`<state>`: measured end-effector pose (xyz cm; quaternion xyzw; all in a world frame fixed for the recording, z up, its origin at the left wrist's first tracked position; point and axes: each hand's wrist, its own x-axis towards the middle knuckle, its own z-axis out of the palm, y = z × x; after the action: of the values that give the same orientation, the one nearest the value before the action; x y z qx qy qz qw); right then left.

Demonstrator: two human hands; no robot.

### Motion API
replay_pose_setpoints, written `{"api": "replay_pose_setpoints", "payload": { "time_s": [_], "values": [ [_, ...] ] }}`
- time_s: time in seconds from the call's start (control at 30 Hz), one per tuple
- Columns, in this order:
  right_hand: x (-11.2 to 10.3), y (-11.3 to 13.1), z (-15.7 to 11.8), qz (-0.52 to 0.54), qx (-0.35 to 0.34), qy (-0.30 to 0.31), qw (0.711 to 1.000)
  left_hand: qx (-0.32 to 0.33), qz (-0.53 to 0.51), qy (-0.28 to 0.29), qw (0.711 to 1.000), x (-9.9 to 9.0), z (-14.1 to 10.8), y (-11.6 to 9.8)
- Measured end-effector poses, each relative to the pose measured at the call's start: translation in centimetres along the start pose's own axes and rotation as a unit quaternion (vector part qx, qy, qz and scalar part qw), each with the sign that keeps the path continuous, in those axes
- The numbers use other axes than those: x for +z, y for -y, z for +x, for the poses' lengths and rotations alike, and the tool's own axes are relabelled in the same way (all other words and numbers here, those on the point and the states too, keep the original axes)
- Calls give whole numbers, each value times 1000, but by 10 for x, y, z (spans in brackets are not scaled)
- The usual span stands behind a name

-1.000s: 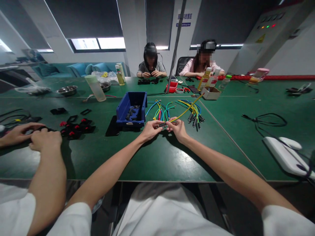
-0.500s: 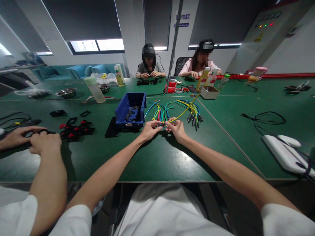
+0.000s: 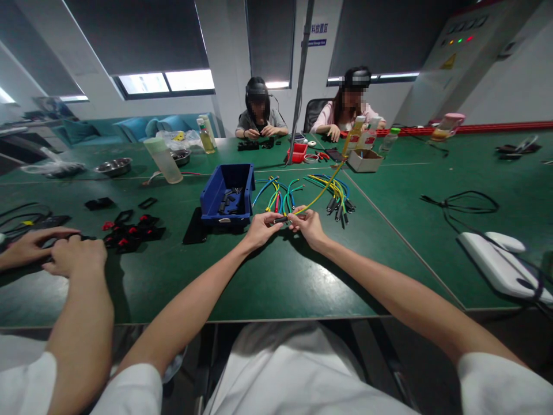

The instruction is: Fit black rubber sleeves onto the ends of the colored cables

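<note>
My left hand [image 3: 261, 230] pinches a small black sleeve [image 3: 280, 219] between thumb and fingers. Close beside it, my right hand [image 3: 308, 227] grips a yellow cable [image 3: 322, 195] near the end that meets the sleeve; the cable's free length rises to the upper right. Left of my hands is a blue bin [image 3: 228, 193] with small black pieces inside. Just beyond my fingers lie loose blue, green, yellow and red cables [image 3: 285, 193]. To their right rests a bundle of cables with black ends [image 3: 339, 199].
At the left, a co-worker's hands [image 3: 78, 253] are near black and red parts [image 3: 132, 230]. A black flat object [image 3: 195, 226] lies beside the bin. Bottles, a small box [image 3: 364, 161] and a red tray [image 3: 297, 153] stand farther back. A white device [image 3: 496, 262] lies at right.
The whole view has shifted slightly. Both my hands keep their hold on the sleeve and cable. Across the table, the hand of the person at right has moved a little.
</note>
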<state>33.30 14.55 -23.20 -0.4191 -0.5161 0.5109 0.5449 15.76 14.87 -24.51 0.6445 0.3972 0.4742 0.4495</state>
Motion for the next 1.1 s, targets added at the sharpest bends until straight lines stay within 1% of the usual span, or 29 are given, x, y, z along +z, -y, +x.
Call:
{"api": "replay_pose_setpoints", "payload": {
  "time_s": [1.1],
  "values": [
    [-1, -2, 1, -7, 1, 22, 1000, 5, 3, -6, 1000, 1, -1, -2]
  ]
}}
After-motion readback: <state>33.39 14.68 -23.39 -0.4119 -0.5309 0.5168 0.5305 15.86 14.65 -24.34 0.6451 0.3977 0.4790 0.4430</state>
